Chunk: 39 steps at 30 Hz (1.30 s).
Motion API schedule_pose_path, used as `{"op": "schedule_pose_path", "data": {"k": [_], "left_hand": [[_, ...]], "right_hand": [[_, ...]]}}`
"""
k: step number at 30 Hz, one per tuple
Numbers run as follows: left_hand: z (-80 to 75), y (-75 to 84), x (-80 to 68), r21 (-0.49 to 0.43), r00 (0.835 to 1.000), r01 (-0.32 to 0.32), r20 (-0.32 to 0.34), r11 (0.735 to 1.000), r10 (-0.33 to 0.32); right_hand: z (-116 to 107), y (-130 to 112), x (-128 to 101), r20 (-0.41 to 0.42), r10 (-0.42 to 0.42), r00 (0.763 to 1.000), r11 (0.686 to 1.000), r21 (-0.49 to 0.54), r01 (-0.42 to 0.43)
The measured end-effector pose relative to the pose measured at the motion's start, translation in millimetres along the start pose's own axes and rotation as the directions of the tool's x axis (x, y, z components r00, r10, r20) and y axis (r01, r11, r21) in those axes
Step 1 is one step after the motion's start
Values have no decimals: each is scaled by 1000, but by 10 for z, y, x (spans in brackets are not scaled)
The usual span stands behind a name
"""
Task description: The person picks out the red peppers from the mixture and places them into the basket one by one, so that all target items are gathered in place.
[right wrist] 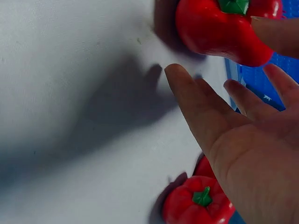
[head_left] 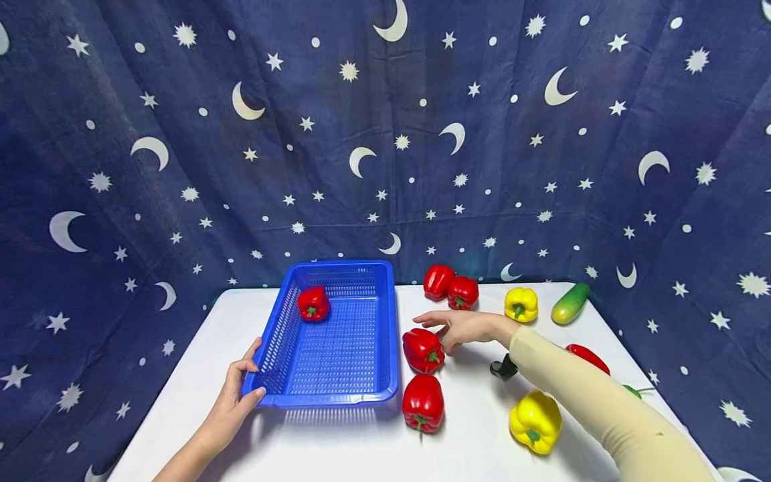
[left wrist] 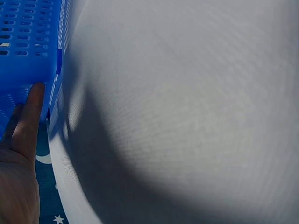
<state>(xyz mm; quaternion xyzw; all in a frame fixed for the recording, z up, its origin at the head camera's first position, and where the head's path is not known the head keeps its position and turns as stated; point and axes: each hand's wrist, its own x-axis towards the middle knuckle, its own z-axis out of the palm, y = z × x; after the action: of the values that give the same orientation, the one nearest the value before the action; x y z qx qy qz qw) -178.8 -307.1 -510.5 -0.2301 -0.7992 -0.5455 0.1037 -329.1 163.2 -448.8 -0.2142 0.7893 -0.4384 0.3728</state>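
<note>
My left hand (head_left: 231, 395) holds the blue basket (head_left: 395, 335) at its near left corner, thumb on the front rim and fingers along the left side. In the left wrist view, a straight finger (left wrist: 32, 114) lies against the blue plastic. A red bell pepper (head_left: 313, 303) sits inside the basket towards the back left. Beside another red bell pepper (head_left: 420, 347), just right of the basket, my right hand (head_left: 466, 328) hovers with its fingers spread. The right wrist view shows nothing in its palm, and a fingertip overlaps a red pepper (right wrist: 224, 32).
One red pepper (head_left: 423, 402) lies nearest me; two more (head_left: 438, 281) sit at the back. Yellow peppers (head_left: 521, 304) (head_left: 535, 422) and a green cucumber-like vegetable (head_left: 569, 304) are on the right. The right sleeve partly covers a red vegetable (head_left: 589, 358). A star-patterned curtain (head_left: 337, 167) backs the white table (head_left: 337, 448).
</note>
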Motion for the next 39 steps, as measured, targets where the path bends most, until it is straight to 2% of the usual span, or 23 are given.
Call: {"op": "schedule_pose_path", "data": {"k": [10,17,24,39], "left_hand": [[-8,-13,3,-6,1000,7,6,1000,-7],[-3,-8,8,-2,1000,4,3,1000,-4],[4,-12,1,-25,1000,0,-3,1000,0],[5,-23,6,8,1000,4,-17,1000,-4]], "right_hand": [[62,37,53,24,-53,998,998,-17,53],[88,24,41,21,-43,999,998,-54,44],[105,31,32,13,-33,999,998,-47,34],[127,37,46,6,-21,1000,999,-40,21]]}}
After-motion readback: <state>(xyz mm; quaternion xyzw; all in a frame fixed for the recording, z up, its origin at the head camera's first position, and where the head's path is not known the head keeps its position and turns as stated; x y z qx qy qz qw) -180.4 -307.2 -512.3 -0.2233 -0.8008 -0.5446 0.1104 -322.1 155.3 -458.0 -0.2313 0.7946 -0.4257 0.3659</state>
